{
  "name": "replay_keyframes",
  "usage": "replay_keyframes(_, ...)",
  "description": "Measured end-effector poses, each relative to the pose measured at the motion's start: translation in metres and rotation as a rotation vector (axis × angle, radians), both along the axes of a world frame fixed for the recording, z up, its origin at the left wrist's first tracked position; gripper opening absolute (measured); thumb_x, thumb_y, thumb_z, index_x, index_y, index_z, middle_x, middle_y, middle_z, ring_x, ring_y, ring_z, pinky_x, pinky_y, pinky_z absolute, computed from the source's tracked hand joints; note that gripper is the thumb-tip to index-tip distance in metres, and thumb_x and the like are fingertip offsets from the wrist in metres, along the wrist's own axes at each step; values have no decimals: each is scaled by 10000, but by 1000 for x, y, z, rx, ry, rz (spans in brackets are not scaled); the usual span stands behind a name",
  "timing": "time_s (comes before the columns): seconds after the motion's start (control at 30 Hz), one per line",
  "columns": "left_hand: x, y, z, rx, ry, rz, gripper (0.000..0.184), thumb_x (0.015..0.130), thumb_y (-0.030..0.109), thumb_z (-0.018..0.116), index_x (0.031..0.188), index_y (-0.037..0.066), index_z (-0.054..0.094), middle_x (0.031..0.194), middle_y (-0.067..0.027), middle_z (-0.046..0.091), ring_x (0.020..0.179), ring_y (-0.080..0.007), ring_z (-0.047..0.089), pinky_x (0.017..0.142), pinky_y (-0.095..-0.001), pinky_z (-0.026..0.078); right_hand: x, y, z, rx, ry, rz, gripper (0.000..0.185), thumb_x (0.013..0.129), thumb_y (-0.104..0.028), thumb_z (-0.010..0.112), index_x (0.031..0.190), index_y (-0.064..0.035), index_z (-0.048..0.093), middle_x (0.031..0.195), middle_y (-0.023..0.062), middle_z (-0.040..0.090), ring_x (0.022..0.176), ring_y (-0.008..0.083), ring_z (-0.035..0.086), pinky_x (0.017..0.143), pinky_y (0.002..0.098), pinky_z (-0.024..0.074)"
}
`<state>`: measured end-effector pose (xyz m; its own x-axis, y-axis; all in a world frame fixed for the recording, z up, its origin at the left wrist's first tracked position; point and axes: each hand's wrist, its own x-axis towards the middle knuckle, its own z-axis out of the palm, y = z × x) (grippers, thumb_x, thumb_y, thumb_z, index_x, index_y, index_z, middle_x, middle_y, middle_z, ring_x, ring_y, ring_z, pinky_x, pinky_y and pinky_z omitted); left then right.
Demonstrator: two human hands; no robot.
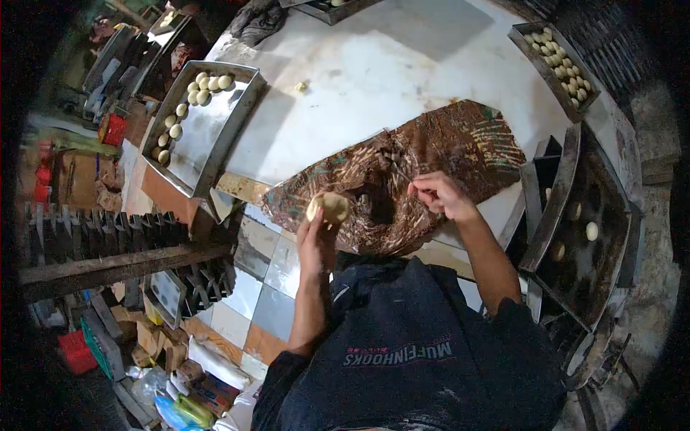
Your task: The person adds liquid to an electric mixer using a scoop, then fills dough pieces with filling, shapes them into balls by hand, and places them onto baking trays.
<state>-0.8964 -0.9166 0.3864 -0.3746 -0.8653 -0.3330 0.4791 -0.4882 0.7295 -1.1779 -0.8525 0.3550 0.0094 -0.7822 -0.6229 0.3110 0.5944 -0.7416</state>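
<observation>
My left hand [316, 243] holds up a flattened round of pale dough [332, 207] on its fingers, at the left part of a dark brown-smeared sheet. My right hand [441, 195] is closed on a thin metal tool [399, 169], whose far end reaches over a dark brown paste; its exact kind is hard to make out. The paste-covered sheet [467, 140], crumpled and streaked, lies across the near side of the white table. Around its middle the paste [377, 202] is heaped thickest, between my two hands.
A metal tray [215, 136] with several pale dough balls stands at the left. Another tray [575, 100] full of dough balls sits at the far right. Nearer right, a dark tray [593, 266] holds a few. A small dough scrap [300, 87] lies on the white tabletop [345, 61].
</observation>
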Motion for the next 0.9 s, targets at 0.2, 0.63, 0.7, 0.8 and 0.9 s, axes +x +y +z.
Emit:
replay_keyframes(0.2,-45,-1,10,226,-10,-229,382,945,284,485,1269,84,509,1215,-72,559,1090,-191,548,906,-326,464,65,25,-14,-1292,1009,-242,211,896,-37,474,992,7,657,633,96,529,529,201,517,505,311,437)
replay_keyframes(0.63,-23,9,18,87,163,-268,478,919,325,536,1309,64,445,1191,-92,552,1043,-187,560,907,-308,476,99,78,15,-586,1107,-118,361,874,-186,637,1168,20,598,1260,214,444,986,286,586,866,382,465)
replay_keyframes(0.7,-26,22,27,-142,233,-363,520,932,303,514,1363,53,367,1194,-119,540,1052,-217,556,913,-331,480,128,53,56,-652,732,-229,371,871,-251,636,1062,65,610,1197,196,476,969,283,579,866,383,461)
replay_keyframes(0.8,-14,53,28,-855,-353,-134,608,947,201,464,1424,-50,182,1314,-204,405,1126,-280,496,942,-358,421,171,36,101,-811,1079,-255,320,823,-196,671,976,75,594,1129,193,498,904,304,588,774,377,485)
replay_keyframes(0.9,33,61,42,-1021,-484,-143,690,925,138,479,1441,-70,71,1428,-226,279,1256,-283,390,1000,-353,352,213,34,115,-882,1152,-283,234,810,-97,647,982,49,583,1077,170,523,877,306,595,736,360,499)
